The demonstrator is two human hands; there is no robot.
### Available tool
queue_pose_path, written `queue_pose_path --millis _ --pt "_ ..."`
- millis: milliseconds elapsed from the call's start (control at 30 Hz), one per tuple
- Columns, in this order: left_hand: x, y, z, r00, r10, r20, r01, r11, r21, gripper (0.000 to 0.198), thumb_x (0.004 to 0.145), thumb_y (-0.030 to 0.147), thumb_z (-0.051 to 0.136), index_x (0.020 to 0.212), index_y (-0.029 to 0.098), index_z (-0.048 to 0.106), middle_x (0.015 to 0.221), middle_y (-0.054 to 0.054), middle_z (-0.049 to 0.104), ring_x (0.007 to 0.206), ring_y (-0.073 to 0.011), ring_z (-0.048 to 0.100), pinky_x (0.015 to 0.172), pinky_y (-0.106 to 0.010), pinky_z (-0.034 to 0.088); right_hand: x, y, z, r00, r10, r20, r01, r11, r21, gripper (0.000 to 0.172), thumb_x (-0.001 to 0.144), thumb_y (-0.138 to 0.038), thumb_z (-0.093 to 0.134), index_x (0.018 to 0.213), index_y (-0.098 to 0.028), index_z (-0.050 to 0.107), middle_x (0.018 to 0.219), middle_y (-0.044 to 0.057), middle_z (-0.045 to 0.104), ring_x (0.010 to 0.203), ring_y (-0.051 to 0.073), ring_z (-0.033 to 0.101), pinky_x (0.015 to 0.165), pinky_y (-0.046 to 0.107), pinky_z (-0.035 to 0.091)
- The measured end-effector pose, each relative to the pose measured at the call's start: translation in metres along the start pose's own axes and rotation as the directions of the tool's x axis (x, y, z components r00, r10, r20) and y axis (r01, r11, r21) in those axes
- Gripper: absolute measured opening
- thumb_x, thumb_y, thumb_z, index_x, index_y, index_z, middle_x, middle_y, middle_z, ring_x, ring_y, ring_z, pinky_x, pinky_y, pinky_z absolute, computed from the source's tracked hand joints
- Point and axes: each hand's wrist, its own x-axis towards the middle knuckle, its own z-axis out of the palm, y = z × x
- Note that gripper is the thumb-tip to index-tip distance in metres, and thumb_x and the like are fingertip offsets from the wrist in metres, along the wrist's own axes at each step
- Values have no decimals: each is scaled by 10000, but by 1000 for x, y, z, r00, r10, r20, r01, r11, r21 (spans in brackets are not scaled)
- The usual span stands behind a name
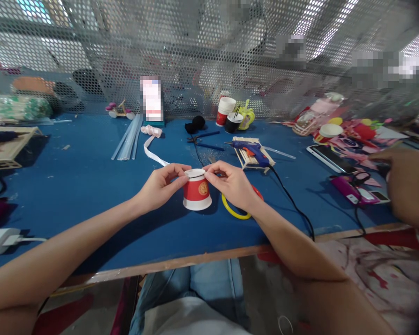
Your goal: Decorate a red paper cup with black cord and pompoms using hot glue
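Observation:
A red and white paper cup (197, 191) with a gold emblem stands upside down on the blue table, its wide rim at the bottom. A thin black strand circles its narrow top edge. My left hand (165, 185) pinches this edge from the left, fingers closed. On the right, my right hand (230, 182) pinches the same edge, thumb and fingertips together at the strand. Black yarn runs back from the cup toward a dark ball of yarn (197, 123). Scissors with yellow and red handles (235, 212) lie partly under my right hand.
A blue glue gun (253, 151) rests on a stick rack, its cable trailing to the table's front edge. White ribbon (152, 153), glue sticks (128, 137), pliers (206, 139) and stacked cups (225, 110) lie behind. Another person's hand (410, 186) is at the right, near phones.

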Motion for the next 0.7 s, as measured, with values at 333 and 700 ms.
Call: queue_pose_path --millis 333,700 --pt "-1 1 1 999 -49 5 49 996 -69 266 786 390 605 746 140 526 1098 -134 627 1059 -228 578 919 -395 451 -2 2 1 1000 12 -10 -12 1000 23 138 803 -313 585 762 -182 578 923 70 655 830 168 616 711 311 526" --pt "-3 1 4 1000 -17 8 17 999 -42 215 830 339 560 765 142 500 1146 -130 597 1030 -207 594 891 -369 473 -2 0 2 1000 19 -17 -19 1000 5 129 811 -292 577 764 -172 585 943 76 654 843 164 616 713 301 526"
